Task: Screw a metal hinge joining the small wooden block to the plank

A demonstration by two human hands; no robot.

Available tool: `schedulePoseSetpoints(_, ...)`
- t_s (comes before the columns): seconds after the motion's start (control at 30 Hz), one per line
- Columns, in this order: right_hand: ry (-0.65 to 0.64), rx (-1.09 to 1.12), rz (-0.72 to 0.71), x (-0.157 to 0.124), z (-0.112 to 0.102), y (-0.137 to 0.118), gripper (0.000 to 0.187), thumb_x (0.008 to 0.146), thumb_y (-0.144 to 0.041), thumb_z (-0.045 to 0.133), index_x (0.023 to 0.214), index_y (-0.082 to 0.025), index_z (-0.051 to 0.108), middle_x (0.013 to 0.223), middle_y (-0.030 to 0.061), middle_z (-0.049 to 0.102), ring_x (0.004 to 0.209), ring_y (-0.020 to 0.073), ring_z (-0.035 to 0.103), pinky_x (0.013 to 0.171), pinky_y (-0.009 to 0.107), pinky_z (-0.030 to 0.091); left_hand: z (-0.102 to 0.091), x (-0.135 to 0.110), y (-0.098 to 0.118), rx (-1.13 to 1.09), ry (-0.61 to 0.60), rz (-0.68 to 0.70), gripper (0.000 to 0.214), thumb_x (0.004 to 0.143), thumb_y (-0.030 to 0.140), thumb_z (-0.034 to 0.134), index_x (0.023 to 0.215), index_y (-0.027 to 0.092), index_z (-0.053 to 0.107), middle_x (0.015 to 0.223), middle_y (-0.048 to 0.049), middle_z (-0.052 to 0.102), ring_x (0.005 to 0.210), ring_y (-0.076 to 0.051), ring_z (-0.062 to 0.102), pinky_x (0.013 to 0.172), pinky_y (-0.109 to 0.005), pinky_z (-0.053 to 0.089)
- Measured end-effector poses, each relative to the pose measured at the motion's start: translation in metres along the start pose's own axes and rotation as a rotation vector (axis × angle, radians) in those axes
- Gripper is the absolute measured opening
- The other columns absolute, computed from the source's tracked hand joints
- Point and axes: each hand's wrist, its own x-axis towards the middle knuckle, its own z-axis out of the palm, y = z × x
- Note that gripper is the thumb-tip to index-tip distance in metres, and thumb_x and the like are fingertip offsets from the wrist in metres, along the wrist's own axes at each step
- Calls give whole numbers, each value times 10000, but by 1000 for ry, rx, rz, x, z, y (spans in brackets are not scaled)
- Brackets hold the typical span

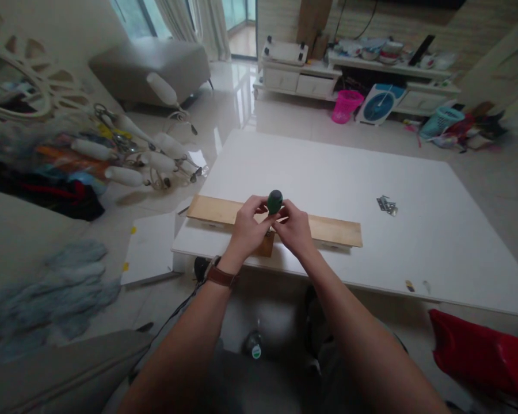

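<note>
A screwdriver with a dark green handle [275,201] stands close to upright over the front edge of a long wooden board [335,229]. My left hand [250,227] and my right hand [294,227] are both closed around its lower part, fingertips meeting beneath the handle. The shaft and tip are mostly hidden by my fingers. Under my hands, a small brown wooden piece [265,247] sticks out toward me from the board. The board lies lengthwise near the front edge of a white tabletop [328,167], slightly raised on something I cannot make out.
Small metal hardware [387,205] lies in a pile on the right of the tabletop. Two small items, one a dark and yellow piece [410,286], sit near its front edge. A chandelier [155,155] rests on the floor at left. A red object [479,351] is at lower right.
</note>
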Motion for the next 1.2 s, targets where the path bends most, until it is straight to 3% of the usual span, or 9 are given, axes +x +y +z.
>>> schedulePoseSetpoints(0.23, -8, -29, -31, 2, -2, 1, 324, 834, -144, 638, 1138, -256, 648, 882, 20, 779, 762, 208, 735, 685, 311, 542, -2, 3, 3, -84, -100, -33, 326, 900, 154, 662, 1216, 230, 680, 1171, -71, 742, 1083, -207, 699, 903, -367, 602)
schedulePoseSetpoints(0.6, -13, 15, -38, 1, 1, 3, 303, 779, -99, 656, 1035, -262, 646, 815, -25, 743, 737, 184, 709, 685, 293, 539, 2, -3, -3, 19, 6, 6, 135, 885, 271, 756, 996, 227, 693, 992, -33, 667, 932, -183, 639, 854, -361, 595)
schedulePoseSetpoints(0.87, -12, 47, -34, 2, -3, -1, 294, 824, -111, 650, 1078, -258, 675, 812, -4, 761, 727, 194, 720, 683, 300, 537, 0, -3, -5, -94, -74, -27, 275, 896, 206, 712, 1166, 245, 672, 1148, -61, 725, 1081, -207, 693, 984, -415, 595)
schedulePoseSetpoints(1.07, -29, 67, -46, 1, 0, 0, 317, 792, -90, 644, 1068, -246, 651, 832, -5, 745, 751, 183, 705, 678, 285, 544, 4, -3, -4, -46, 38, -37, 292, 853, 237, 785, 1120, 231, 667, 1029, -38, 729, 981, -188, 689, 907, -383, 602)
schedulePoseSetpoints(1.2, -22, 6, -33, 0, 0, 1, 325, 810, -81, 618, 1085, -249, 658, 830, -8, 746, 686, 170, 676, 694, 297, 536, 3, -4, -3, -64, 30, -27, 307, 833, 242, 802, 1110, 222, 671, 1065, -48, 721, 1004, -193, 679, 901, -378, 603)
